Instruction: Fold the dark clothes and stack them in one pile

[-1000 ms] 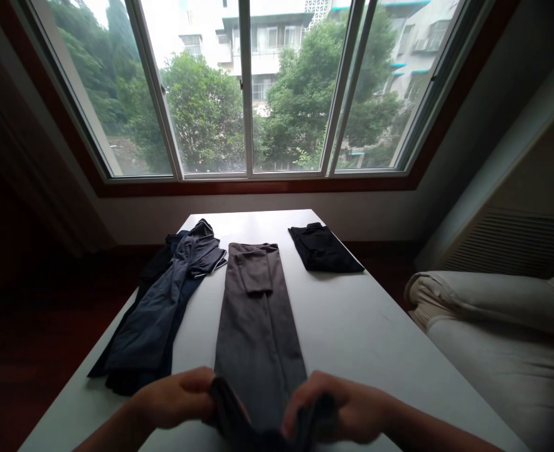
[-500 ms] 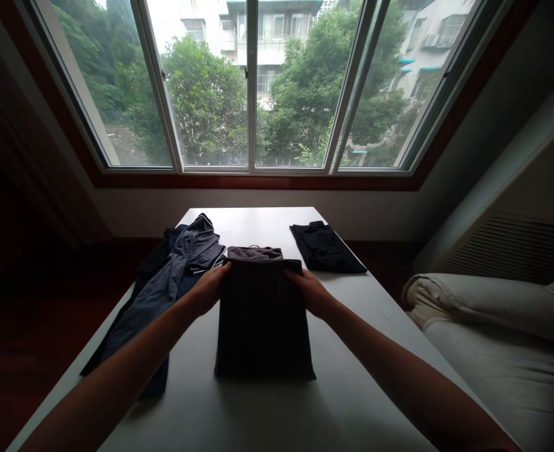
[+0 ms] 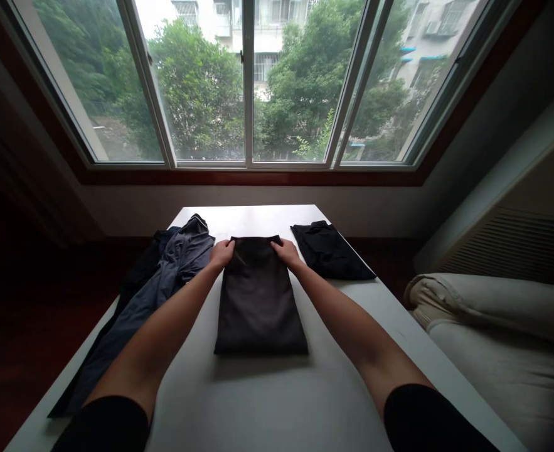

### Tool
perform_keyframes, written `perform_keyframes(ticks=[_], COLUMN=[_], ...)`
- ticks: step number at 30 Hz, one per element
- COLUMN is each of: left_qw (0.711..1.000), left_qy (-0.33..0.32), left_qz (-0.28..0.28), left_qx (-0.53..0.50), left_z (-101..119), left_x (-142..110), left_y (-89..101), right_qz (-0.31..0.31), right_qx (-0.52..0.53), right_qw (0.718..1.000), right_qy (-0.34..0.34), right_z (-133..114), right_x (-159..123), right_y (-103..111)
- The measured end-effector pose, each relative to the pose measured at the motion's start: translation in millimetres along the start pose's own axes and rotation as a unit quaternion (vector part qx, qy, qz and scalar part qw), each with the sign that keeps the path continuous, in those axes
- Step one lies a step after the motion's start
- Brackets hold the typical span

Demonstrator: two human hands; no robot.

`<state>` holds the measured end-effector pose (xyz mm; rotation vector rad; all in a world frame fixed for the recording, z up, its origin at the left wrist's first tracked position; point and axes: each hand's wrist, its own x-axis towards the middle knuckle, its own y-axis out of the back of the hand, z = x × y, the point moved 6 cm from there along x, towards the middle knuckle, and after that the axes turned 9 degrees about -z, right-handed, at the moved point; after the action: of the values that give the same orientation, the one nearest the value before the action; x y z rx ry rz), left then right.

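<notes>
Fingers of the left hand [image 3: 223,253] and right hand [image 3: 287,253] pinch a dark, rectangular folded-cloth garment [image 3: 260,298] by its far corners; uneven release could skew it.

Left hand [image 3: 223,253], right hand [image 3: 286,253] gripping folded dark garment [image 3: 261,301] at far corners, white table [image 3: 262,402] beneath, window [image 3: 248,81] ahead

Dark garment [image 3: 261,298], folded, smooth; nearly rectangular

The folded dark garment [image 3: 261,298] is smooth, matt cloth; the desk [image 3: 239,402] is smooth, faintly glossy; the window panes [image 3: 201,94] are glass; the pale upholstery [image 3: 502,361] is creased fabric.
</notes>
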<state>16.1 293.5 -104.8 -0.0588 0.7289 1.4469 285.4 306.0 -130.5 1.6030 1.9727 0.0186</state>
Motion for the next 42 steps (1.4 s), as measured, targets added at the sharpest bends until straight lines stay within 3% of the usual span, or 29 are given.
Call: perform_keyframes(ticks=[3, 7, 9, 12, 14, 16, 20, 23, 28, 32, 35, 38, 42], left_qw=[0.994, 0.979, 0.957, 0.896, 0.878, 0.878, 0.887, 0.885, 0.865, 0.844, 0.836, 0.831, 0.841], left_qy=[0.011, -0.040, -0.119, -0.224, -0.217, -0.183, -0.141, -0.148, -0.231, -0.275, -0.279, -0.279, -0.252], left_qz=[0.042, 0.067, 0.034, -0.059, -0.094, -0.102, -0.090, -0.084, -0.136, -0.156, -0.143, -0.140, -0.141], left_qx=[0.101, 0.190, 0.261, 0.379, 0.417, 0.430, 0.430, 0.434, 0.424, 0.433, 0.450, 0.460, 0.458], left_z=[-13.4, -18.4, -10.1, -3.4, -10.8, -21.8, -37.2, -39.6, -44.2, -48.6, -46.9, -46.6, -55.3], left_x=[-2.3, -23.8, -32.8, -41.3, -40.8, -38.5, -45.7, -71.5, -146.8, -191.3, -203.9, -211.5, -220.8], left_y=[-0.2, -12.7, -28.2, -57.7, -68.5, -71.6, -69.2, -65.9, -58.6, -48.0, -43.6, -41.4, -27.2], right_qz=[0.049, 0.113, 0.078, -0.037, -0.093, -0.121, -0.152, -0.159, -0.170, -0.183, -0.176, -0.174, -0.107], right_qx=[-0.169, -0.254, -0.287, -0.340, -0.374, -0.392, -0.395, -0.386, -0.358, -0.356, -0.383, -0.391, -0.384], right_qw=[0.984, 0.956, 0.940, 0.914, 0.900, 0.896, 0.895, 0.896, 0.904, 0.889, 0.877, 0.875, 0.897], right_qy=[-0.032, 0.092, 0.168, 0.218, 0.202, 0.171, 0.145, 0.150, 0.162, 0.222, 0.230, 0.226, 0.191], right_z=[11.7, -1.0, -12.7, -18.0, -12.0, -2.9, 8.5, 9.1, 1.4, -11.3, -11.7, -5.5, 3.4], right_x=[-0.3, -25.2, -37.0, -44.7, -43.7, -40.3, -41.2, -57.2, -121.5, -184.6, -209.7, -216.2, -215.4], right_y=[-1.0, -10.0, -23.2, -50.6, -65.9, -75.3, -77.9, -68.7, -59.7, -71.4, -78.2, -74.7, -43.7])
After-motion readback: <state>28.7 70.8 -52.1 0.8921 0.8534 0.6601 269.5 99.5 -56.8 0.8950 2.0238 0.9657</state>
